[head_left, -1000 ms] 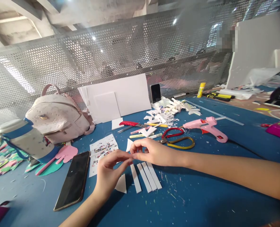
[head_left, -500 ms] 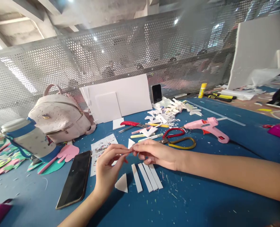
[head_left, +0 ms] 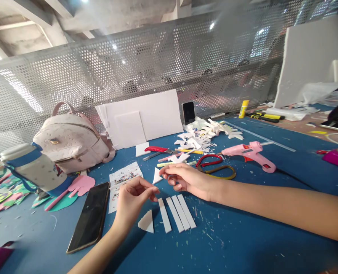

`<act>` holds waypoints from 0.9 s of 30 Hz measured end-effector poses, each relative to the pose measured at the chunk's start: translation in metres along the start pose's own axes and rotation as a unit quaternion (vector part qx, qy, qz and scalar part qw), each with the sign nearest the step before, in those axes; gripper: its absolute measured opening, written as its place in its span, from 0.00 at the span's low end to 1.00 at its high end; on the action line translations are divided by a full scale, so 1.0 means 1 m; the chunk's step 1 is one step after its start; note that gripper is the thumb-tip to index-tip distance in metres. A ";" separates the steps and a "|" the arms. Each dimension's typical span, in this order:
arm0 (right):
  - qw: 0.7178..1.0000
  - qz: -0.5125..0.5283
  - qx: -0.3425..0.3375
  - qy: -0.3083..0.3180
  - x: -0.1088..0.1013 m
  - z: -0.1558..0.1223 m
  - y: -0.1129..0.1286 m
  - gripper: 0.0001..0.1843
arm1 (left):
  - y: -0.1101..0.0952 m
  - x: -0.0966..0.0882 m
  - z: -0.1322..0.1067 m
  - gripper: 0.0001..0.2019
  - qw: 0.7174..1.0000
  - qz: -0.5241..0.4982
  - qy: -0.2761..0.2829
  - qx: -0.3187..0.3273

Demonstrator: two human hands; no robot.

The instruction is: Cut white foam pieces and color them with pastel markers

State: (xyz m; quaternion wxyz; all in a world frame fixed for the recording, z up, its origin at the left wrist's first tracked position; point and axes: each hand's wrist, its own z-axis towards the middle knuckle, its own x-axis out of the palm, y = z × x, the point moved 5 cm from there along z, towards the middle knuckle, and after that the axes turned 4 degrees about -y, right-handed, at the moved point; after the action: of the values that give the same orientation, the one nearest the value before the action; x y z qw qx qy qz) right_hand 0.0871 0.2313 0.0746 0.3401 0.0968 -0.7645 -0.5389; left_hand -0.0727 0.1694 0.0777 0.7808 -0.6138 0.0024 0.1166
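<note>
My left hand (head_left: pixel 135 195) hovers just above the table, thumb and fingers closed together. Whatever may be between its fingertips is too small to make out. To the right, my right hand (head_left: pixel 187 178) has its fingers curled in a pinch, and nothing I can name shows in it. A pointed white foam piece (head_left: pixel 156 176) lies beside the right fingertips; contact cannot be told. Below the hands are several white foam strips (head_left: pixel 165 216) side by side and a cut foam wedge (head_left: pixel 146 222). Left of my left hand is a paper sheet with coloured crumbs (head_left: pixel 125 177).
A black phone (head_left: pixel 89 217), a bottle (head_left: pixel 37 169) and a pale pink backpack (head_left: pixel 71 142) stand or lie to the left. Behind the hands are scissors (head_left: pixel 209 161), a red-handled cutter (head_left: pixel 159 149) and foam scraps (head_left: pixel 200 139). A pink glue gun (head_left: pixel 251 152) lies right.
My hands, whose fingertips met before, have moved apart. The left came down a little toward the strips; the right rose slightly. More of the pointed foam piece shows between them.
</note>
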 end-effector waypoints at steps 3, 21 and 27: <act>1.000 0.005 -0.003 -0.004 0.000 0.000 0.002 0.07 | 0.005 0.001 0.000 0.10 1.000 -0.003 0.014 -0.016; 1.000 0.000 -0.017 -0.003 -0.002 0.002 0.001 0.07 | 0.014 0.006 0.003 0.17 0.993 -0.086 0.054 -0.063; 1.000 -0.003 -0.024 0.001 -0.002 0.002 0.001 0.06 | 0.010 0.011 -0.004 0.12 0.992 -0.061 0.084 -0.071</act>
State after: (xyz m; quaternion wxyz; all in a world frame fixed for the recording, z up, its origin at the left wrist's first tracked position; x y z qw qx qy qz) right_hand 0.0875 0.2338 0.0744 0.3419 0.0915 -0.7509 -0.5575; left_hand -0.0636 0.1701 0.0655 0.7381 -0.6741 0.0222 0.0167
